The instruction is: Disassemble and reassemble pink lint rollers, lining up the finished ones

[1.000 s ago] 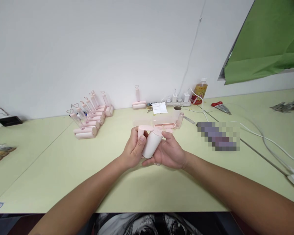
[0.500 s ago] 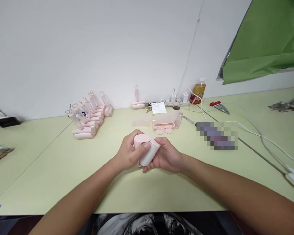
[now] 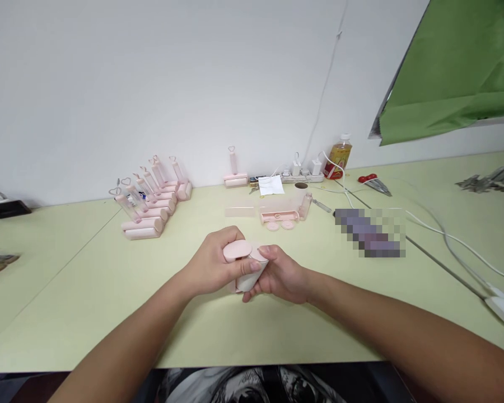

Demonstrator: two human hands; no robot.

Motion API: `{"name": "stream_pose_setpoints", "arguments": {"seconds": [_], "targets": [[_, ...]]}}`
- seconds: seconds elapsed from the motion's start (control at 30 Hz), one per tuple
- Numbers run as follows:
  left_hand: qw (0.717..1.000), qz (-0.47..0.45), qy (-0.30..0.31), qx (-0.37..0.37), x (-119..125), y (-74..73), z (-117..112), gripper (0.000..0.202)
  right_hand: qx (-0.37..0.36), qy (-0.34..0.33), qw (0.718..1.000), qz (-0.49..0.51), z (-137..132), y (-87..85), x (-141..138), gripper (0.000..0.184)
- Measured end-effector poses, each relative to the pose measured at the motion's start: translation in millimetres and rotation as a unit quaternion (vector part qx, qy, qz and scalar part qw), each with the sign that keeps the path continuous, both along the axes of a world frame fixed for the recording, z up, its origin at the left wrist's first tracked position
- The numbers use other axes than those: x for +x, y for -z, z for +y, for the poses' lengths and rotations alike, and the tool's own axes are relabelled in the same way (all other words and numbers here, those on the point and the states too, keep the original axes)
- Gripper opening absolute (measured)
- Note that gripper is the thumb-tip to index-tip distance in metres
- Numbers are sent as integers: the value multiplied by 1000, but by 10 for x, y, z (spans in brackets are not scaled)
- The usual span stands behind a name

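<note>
Low over the near middle of the table, both my hands grip a lint roller head, a pink casing with a white sticky roll [image 3: 247,281]. My left hand [image 3: 215,260] is wrapped around the pink casing [image 3: 237,250], its thumb across the front of the roll. My right hand [image 3: 283,273] closes on the other side, thumb on the pink end cap [image 3: 258,254] and fingers beneath. Just beyond lie an open pink casing [image 3: 279,216], two round pink caps [image 3: 273,226] and a clear pink handle [image 3: 306,206].
Several pink lint rollers [image 3: 145,226] with heart-topped handles stand in a row at left; another roller [image 3: 236,179] is by the wall. Behind are a power strip [image 3: 308,178], white paper [image 3: 271,185] and a drink bottle [image 3: 339,159]. Red-handled pliers [image 3: 374,183] and a white cable [image 3: 449,235] lie right.
My hands and the lint roller head have shifted slightly down and left. The casing now leans further left of the roll, and my left thumb has slid right across the roll.
</note>
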State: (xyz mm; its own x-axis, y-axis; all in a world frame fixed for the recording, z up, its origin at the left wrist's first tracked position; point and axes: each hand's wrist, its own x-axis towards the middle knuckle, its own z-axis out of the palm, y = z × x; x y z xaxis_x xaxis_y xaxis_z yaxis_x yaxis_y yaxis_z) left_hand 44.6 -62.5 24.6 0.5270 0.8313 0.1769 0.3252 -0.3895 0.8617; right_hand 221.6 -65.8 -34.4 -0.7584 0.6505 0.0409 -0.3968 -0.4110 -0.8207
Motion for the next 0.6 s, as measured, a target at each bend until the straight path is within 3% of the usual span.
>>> {"name": "stream_pose_setpoints", "arguments": {"seconds": [0.17,0.6], "targets": [[998,-63,-5,-12,70,52,-15,32,-37,-17,999,10,2,-8,-24,50],[993,-111,7,-39,148,151,28,35,-71,66,995,13,-21,46,-129,36]]}}
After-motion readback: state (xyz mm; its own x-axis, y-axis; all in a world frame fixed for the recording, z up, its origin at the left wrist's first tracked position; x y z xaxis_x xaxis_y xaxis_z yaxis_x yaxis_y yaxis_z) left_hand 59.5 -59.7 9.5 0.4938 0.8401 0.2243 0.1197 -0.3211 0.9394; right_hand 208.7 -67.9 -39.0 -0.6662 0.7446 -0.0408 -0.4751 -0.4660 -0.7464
